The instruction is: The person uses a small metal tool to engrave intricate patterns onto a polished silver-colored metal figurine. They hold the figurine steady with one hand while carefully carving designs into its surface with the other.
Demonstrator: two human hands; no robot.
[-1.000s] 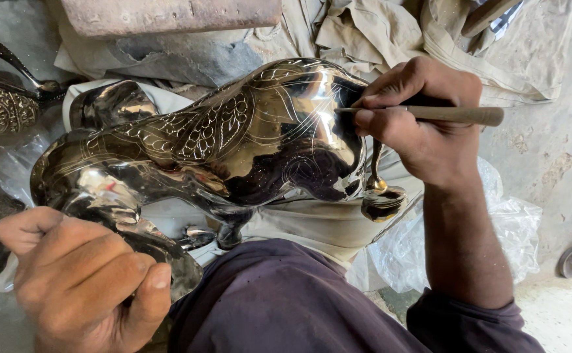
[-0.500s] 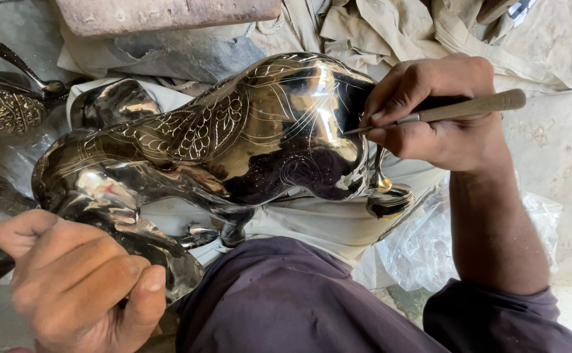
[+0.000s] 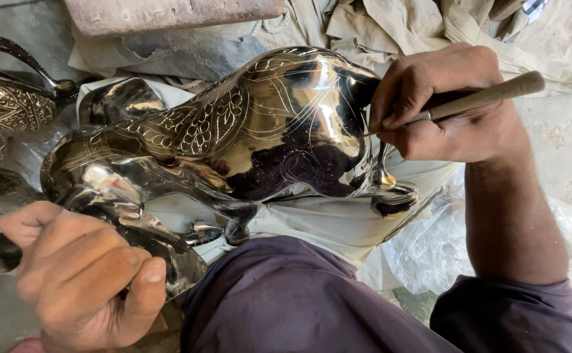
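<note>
right hand: [image 3: 452,108] upper right of frame, my fingers [image 3: 397,98] closed tight on the engraving tool [image 3: 482,98], one tool, wooden handle, thin metal tip touching the figure's shiny flank
left hand: [image 3: 80,281] lower left of frame, fingers curled shut round the lower end of the metal animal figure [image 3: 233,137], thumb on top, steadying it
figure location: centre of frame, lay tilted across my lap on pale cloth [image 3: 325,222], above the dark purple garment [image 3: 299,307]
figure count: one in hand; a second engraved brass piece [image 3: 4,111] sat at the left edge, apart from it
figure surface: mirror-polished, leaf and feather lines cut along the upper left part, right part mostly plain
handling: I judged it stiff, fairly heavy, likely hollow metal; polish looked slippery, scratches would show
where to hold: I'd say the narrow end under the left hand or a leg, not the broad smooth flank
legs: two small feet seen below the body, others hidden
other: clear plastic bag [image 3: 423,255] lower right, one; crumpled beige cloths [image 3: 390,26] along the top; brick-like slab [image 3: 168,13] top centre, one
</note>
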